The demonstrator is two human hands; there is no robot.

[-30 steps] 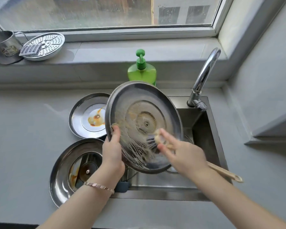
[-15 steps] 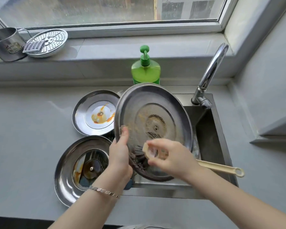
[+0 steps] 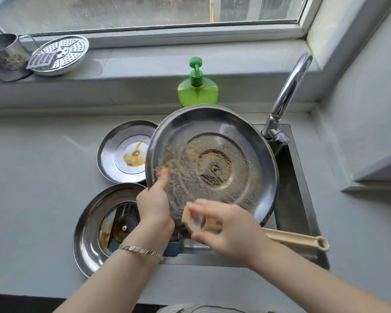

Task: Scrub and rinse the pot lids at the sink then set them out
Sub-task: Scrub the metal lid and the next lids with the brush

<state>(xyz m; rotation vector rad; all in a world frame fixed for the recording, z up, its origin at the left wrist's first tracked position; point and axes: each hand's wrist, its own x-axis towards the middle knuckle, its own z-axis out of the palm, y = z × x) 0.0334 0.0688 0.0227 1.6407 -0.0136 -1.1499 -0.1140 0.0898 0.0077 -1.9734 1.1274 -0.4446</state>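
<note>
Left hand (image 3: 155,206) clamps the left rim of the large round stainless-steel pot lid (image 3: 212,123), thumb on its sudsy inner face, holding it tilted over the steel sink (image 3: 296,199). Right hand (image 3: 230,229) grips the beige long-handled plastic brush (image 3: 291,239) at the lid's lower edge, with the handle running out rightward. The lid's centre lies up and away from the bristles, so the next stroke probably runs upward. Two sauce-stained lids, small steel lid (image 3: 113,152) and wide steel lid (image 3: 88,229), sit on the grey table (image 3: 32,177).

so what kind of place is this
Probably a home kitchen: a steel sink with a tap, a green pump bottle behind it, and a greasy pot lid being scrubbed.
</note>
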